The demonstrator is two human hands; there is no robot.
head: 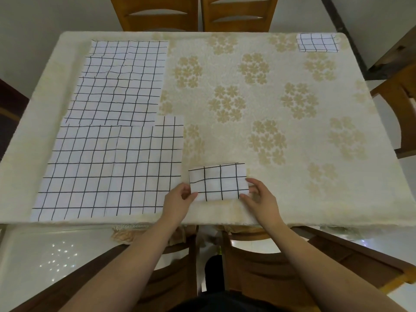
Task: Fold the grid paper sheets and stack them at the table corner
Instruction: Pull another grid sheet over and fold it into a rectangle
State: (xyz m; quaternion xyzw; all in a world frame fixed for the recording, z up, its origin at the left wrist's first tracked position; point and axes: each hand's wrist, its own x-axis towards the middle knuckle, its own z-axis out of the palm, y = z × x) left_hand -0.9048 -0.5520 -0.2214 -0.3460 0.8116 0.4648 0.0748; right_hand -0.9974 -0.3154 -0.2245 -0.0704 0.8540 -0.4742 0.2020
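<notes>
A small folded grid paper (pixel 218 182) lies near the table's front edge. My left hand (pixel 180 200) pinches its left edge and my right hand (pixel 258 197) pinches its right edge. Two large unfolded grid sheets cover the left side: the near sheet (pixel 108 174) by the front edge and the far sheet (pixel 121 84) behind it, overlapping a little. Another folded grid paper (pixel 317 42) rests at the far right corner of the table.
The table (pixel 292 131) wears a cream cloth with beige flower clusters. Wooden chairs stand at the far side (pixel 193 12), at the right (pixel 400 104) and in front below my arms (pixel 258 266).
</notes>
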